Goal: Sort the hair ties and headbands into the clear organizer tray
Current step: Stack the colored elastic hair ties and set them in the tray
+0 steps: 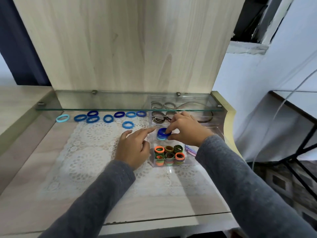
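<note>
**Item 1. Clear plastic organizer tray (pixel 169 165).** It stands at 3 o'clock of the white lace table mat (pixel 89 152) and is divided front to back.
- Compartment at 6 o'clock: filled with upright stacks of orange, green and olive elastic hair ties (pixel 169 154).
- Middle compartment: a short stack of blue elastic hair ties (pixel 162 138), only begun.
- Compartment at 12 o'clock, under the glass shelf (pixel 103 102): bronze-grey looped bands (pixel 158 115) and a thin dark hoop headband (pixel 205 109).

**Item 2. Dark blue elastic hair tie (pixel 162 131).** It is pinched in the fingertips of the right hand (pixel 186 131), directly above the blue stack. Whether it touches the stack cannot be told.

**Item 3. Left hand (pixel 135 148).** It holds nothing and its fingers are loose. The forefinger is stretched toward 2 o'clock, with its tip near the tray's left wall.

**Item 4. Loose blue elastic hair ties (pixel 108 118).** About nine lie flat on the table at 10 to 11 o'clock of the tray. One is pale aqua (pixel 62 118), at the far 9 o'clock end of the row.

**Item 5. Lilac translucent piece (pixel 190 149).** It sits at 3 o'clock of the front compartment. What it is cannot be told.

**Status (judged).** The warm-coloured ties and the headbands look sorted. The blue lot is mostly outstanding, with the held tie to be seated and the loose row to follow.
</note>
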{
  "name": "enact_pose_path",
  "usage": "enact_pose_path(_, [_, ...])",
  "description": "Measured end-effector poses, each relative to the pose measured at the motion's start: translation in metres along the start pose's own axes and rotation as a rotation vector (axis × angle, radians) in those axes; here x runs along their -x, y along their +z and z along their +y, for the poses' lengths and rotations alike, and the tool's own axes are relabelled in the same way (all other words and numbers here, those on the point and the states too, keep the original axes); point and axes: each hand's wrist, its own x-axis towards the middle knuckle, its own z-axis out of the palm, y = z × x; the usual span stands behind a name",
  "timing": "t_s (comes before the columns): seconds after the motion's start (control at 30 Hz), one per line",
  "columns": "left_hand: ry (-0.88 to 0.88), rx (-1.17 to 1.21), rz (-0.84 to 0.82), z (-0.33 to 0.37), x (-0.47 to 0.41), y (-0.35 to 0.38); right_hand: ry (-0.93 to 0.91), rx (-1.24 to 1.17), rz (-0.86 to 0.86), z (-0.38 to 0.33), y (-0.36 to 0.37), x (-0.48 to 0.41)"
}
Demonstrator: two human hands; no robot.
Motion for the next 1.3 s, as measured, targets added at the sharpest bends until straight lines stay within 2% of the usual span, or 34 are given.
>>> enact_pose_path(0.27, [0.059, -0.025, -0.032, -0.007, 0.006, 0.009, -0.017, 0.015, -0.084, -0.002, 0.007, -0.014])
enact_pose_path(0.9, [0.035, -0.004, -0.02, -0.005, 0.006, 0.006, 0.009, 0.084, -0.281, -0.015, 0.006, -0.024])
enact_pose_path(1.3, [0.038, 0.001, -0.027, -0.004, 0.007, 0.006, 0.049, 0.052, -0.247, -0.024, 0.008, -0.018])
